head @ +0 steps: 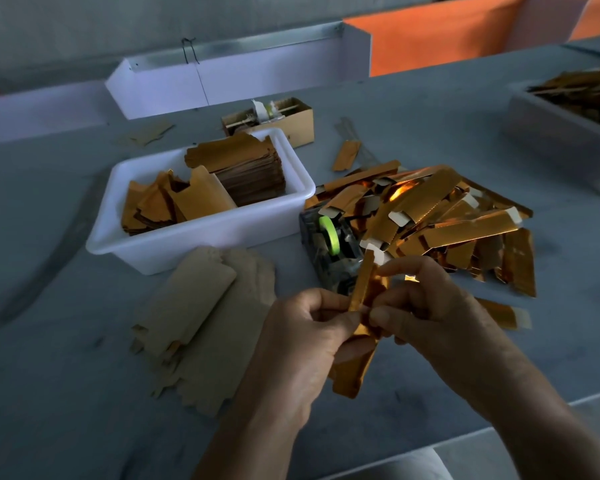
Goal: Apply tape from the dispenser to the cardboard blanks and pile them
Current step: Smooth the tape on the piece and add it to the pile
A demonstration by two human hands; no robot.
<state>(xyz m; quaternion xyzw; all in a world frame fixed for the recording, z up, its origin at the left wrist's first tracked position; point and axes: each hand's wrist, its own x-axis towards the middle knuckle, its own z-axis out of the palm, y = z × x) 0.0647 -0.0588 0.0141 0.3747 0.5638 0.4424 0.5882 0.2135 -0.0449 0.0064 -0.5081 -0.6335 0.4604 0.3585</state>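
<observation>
Just in front of the dispenser [333,247], both hands pinch a folded gold blank [359,327]: left hand [302,344] and right hand [433,313] curled around it; pile [447,220] beside the dispenser.

Two hands, left [302,327] and right [426,306], one gold blank [361,341] between them. One tape dispenser [333,247]. Two white bins, near [201,233] and far right [561,133]. One small cardboard box [291,119]. The heap of gold blanks [447,216] holds perhaps two dozen; overlap blocks an exact count.
</observation>
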